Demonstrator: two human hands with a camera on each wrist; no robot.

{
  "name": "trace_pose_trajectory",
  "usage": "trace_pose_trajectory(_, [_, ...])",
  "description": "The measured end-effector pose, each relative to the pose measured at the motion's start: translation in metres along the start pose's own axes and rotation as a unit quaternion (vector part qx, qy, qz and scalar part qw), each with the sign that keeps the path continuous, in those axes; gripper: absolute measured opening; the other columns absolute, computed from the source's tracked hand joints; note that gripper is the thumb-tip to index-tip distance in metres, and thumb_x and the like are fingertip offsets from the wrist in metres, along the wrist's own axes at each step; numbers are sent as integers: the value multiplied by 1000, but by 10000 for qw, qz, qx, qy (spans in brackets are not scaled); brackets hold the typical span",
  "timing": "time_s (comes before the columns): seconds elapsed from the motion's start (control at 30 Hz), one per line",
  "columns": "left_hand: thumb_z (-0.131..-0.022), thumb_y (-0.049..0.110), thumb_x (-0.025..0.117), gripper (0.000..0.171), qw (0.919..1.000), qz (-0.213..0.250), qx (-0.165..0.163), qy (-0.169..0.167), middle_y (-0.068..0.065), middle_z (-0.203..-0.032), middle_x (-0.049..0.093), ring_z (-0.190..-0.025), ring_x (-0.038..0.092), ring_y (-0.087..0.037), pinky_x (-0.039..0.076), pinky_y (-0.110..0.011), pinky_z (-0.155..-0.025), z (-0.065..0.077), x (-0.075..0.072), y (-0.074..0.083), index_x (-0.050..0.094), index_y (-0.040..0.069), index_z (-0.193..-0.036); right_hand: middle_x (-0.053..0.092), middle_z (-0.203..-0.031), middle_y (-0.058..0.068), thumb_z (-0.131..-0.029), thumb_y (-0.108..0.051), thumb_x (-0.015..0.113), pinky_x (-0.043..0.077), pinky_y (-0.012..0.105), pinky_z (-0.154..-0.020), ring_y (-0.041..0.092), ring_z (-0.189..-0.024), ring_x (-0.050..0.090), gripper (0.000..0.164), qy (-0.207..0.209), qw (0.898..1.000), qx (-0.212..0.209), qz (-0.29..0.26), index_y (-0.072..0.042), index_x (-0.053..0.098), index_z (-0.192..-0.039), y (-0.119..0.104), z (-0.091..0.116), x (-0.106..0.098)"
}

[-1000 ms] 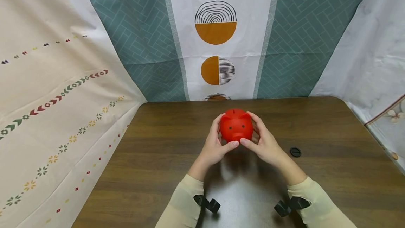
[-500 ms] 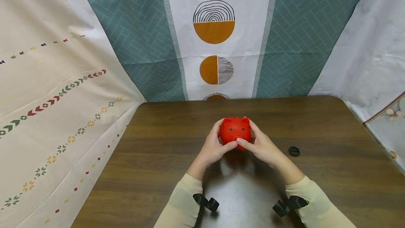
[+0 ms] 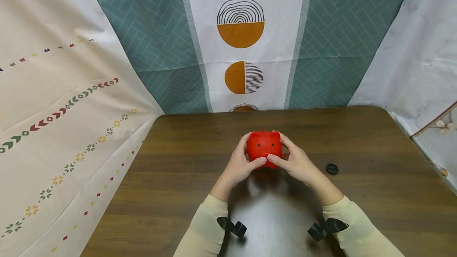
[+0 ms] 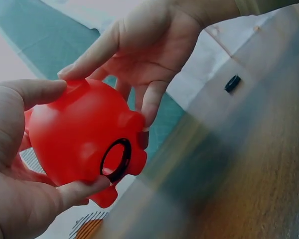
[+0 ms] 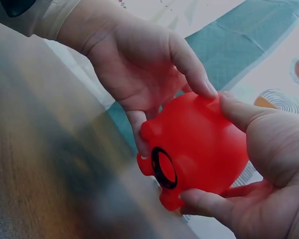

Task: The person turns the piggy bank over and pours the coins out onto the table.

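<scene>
A red piggy bank [image 3: 263, 142] is held up over the table, its face with two dark eyes toward the head camera. My left hand [image 3: 240, 163] grips its left side, thumb near the snout. On the other side my right hand [image 3: 298, 164] grips it too, and both thumbs nearly meet under the face. Both wrist views show the underside with stubby feet and a round hole edged by a black ring [image 4: 120, 172]; the hole is uncovered. A fingertip of the left hand lies right by that ring in the left wrist view.
A round black cap [image 3: 332, 169] with a bar across it lies on the brown wooden table [image 3: 171, 185], to the right of the hands. Patterned cloths [image 3: 164, 50] hang behind the table and at both sides.
The piggy bank has tipped back and come slightly lower in the head view, so its face shows more and its top slot less. Both hands keep their grip; the cap stays put.
</scene>
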State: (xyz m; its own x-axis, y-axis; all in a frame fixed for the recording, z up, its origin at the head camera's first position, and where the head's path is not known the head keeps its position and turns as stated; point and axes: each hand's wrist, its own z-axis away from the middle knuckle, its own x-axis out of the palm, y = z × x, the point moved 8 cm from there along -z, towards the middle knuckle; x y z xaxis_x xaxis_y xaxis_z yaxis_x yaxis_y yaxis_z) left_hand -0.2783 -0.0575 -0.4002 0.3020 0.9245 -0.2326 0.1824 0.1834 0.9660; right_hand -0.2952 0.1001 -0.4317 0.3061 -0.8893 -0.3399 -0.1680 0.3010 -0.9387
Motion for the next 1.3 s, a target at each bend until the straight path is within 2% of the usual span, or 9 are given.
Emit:
trace_pose_trajectory(0.13, [-84,11,72,75,9988,219,424,82,-3,-139,45,-122,48,-25,53,-37,-88,1,-1,6,31,15,-147,43,-143,10,-84,-30,75,56,40,-79,32,-101,64,83,116,9988,-416,234,-31,26,-151,-7,1,-2])
trace_pose_trajectory(0.33, [-77,8,78,79,9785,-13,2022,395,-1,-154,26,-130,44,-25,51,-39,-91,0,-6,20,37,16,-144,39,-148,8,-77,-19,82,56,41,-80,33,-100,66,91,641,9805,-1686,780,-26,29,-151,-41,11,-13])
trace_pose_trajectory(0.4, [-76,13,80,79,9800,-154,1942,396,2,-151,31,-126,47,-22,53,-37,-88,-3,-7,12,38,24,-143,40,-147,8,-78,-21,81,56,40,-79,32,-98,67,88,559,9817,-1654,766,-27,31,-150,-40,10,-14])
trace_pose_trajectory(0.57, [-78,19,80,78,9935,-95,1116,199,7,-140,44,-121,50,-18,54,-35,-86,-10,-5,-14,36,33,-142,47,-140,6,-79,-34,80,57,33,-74,26,-92,69,82,335,9913,-1060,703,-34,34,-147,-19,3,-10])
trace_pose_trajectory(0.7, [-79,18,79,79,9945,-120,1028,184,2,-143,42,-124,48,-22,53,-38,-88,-8,-6,-10,35,28,-143,47,-140,3,-77,-36,81,57,33,-73,24,-89,69,83,400,9918,-1019,660,-38,34,-145,-14,2,-9])
trace_pose_trajectory(0.8, [-77,10,79,77,9906,-168,1339,240,-7,-148,36,-127,46,-27,52,-41,-89,-1,-7,8,39,19,-141,44,-143,1,-76,-32,82,57,32,-74,23,-91,69,85,492,9864,-1355,786,-37,34,-146,-20,4,-9])
trace_pose_trajectory(0.97, [-75,-6,76,71,9757,-161,2167,283,-19,-154,20,-134,36,-34,49,-46,-93,8,-7,42,41,4,-136,29,-154,5,-72,-12,85,55,40,-82,30,-107,64,91,808,9641,-2323,997,-21,36,-148,-41,12,-14])
trace_pose_trajectory(1.17, [-79,4,77,74,9922,-442,1166,90,-18,-155,22,-131,40,-33,50,-41,-93,2,-5,22,38,9,-142,40,-145,11,-78,-15,80,55,43,-81,35,-101,65,86,370,9890,-1188,797,-24,32,-149,-34,10,-7])
trace_pose_trajectory(1.3, [-80,6,77,76,9943,-359,1005,64,-15,-156,22,-132,39,-34,49,-43,-94,0,-5,13,37,11,-144,42,-142,17,-79,-12,79,55,45,-80,39,-101,64,84,333,9914,-1013,765,-17,32,-149,-41,13,-5])
